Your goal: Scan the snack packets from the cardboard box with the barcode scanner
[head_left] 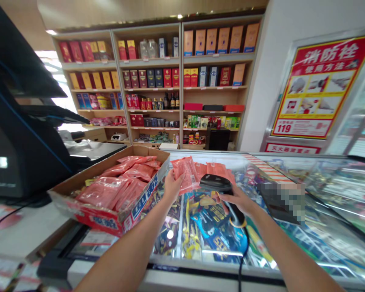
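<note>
Left hand [172,187] closed on a red foil pack [185,174] at frame center, arm reaching forward. Right hand [237,199] wrapped round the handle of a corded barcode scanner [215,183], its head just beside the pack. A few red packs [214,168] lie on the freezer glass top [280,170] past the scanner; many more sit in the cardboard carton [140,209] at left.
</note>
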Demonstrator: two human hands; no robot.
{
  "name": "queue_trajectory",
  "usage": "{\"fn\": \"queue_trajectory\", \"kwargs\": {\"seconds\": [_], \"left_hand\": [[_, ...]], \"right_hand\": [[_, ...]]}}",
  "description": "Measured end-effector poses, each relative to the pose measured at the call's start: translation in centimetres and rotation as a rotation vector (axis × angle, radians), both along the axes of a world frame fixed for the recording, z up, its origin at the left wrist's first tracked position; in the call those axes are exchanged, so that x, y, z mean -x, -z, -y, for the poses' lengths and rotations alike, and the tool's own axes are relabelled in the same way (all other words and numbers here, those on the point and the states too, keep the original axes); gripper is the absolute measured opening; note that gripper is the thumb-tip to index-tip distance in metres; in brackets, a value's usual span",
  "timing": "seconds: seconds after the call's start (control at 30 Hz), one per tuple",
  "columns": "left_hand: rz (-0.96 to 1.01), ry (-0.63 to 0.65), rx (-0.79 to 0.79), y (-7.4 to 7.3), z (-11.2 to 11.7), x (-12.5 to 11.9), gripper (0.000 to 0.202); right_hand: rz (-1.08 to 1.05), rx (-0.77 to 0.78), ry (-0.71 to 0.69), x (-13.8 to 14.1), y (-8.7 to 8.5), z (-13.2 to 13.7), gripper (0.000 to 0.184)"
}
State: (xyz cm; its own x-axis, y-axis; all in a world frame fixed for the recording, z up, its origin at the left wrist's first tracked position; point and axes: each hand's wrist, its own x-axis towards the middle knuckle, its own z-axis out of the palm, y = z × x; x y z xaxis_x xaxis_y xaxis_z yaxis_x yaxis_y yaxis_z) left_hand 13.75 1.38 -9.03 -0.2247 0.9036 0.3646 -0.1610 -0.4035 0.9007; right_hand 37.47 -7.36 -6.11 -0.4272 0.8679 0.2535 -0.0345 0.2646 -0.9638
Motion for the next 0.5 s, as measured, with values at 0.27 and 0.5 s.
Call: {"fn": "queue_trajectory", "kwargs": {"seconds": [0.27, 0.5], "left_hand": [[-0.025, -0.002, -0.010, 0.44, -0.33, 0.14, 0.024], [0.101, 0.060, 0.018, 0.85, -0.93, 0.15, 0.038]], "right_hand": [[-0.012, 0.045, 0.005, -0.14, 0.27, -0.22, 0.026], [-0.170, 0.032, 0.117, -0.66, 0.15, -0.59, 0.029]]}}
